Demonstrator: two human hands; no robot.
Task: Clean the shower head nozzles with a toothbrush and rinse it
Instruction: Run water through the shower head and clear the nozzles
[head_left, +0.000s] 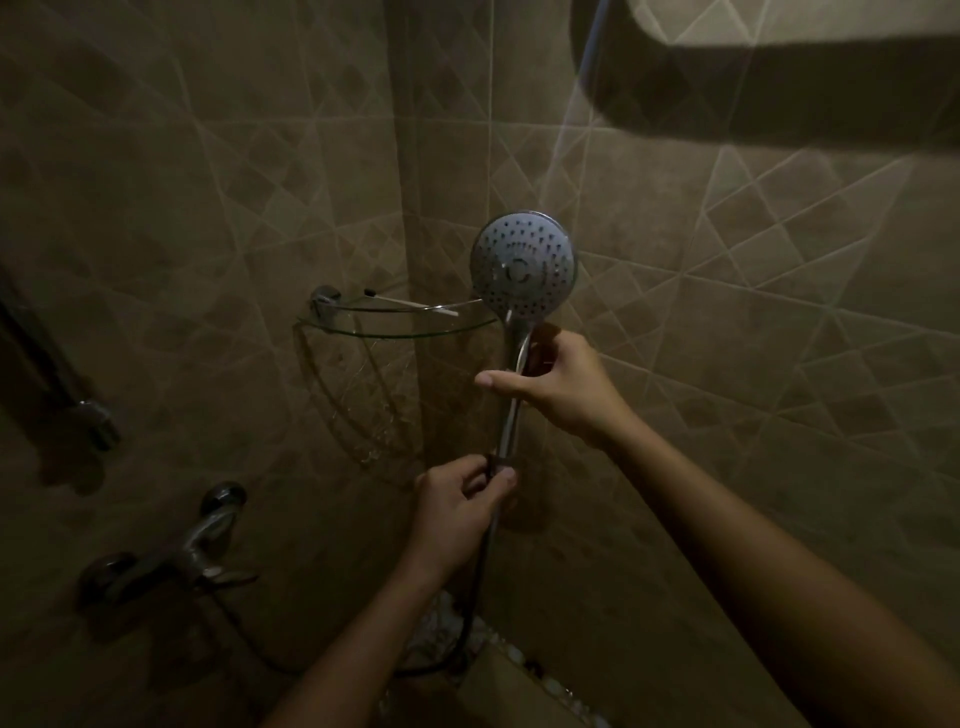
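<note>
Right forearm (779, 566) closest, reaching up from bottom edge. Left grip (465, 504) closed small, thumb and forefinger pinching dark collar at foot of handle (509, 421), right at hose (483, 571) joint. Right grip (553, 387) higher up, fingers curled behind handle, thumb straight across front. Shower head (523, 270) upright above right grip, nozzle face toward camera, before tiled corner. Glass corner shelf (363, 332) just left of it. Thin pale stick (415, 305) on shelf, possibly toothbrush, too dim to tell. Mixer tap (171, 553) lower left.
</note>
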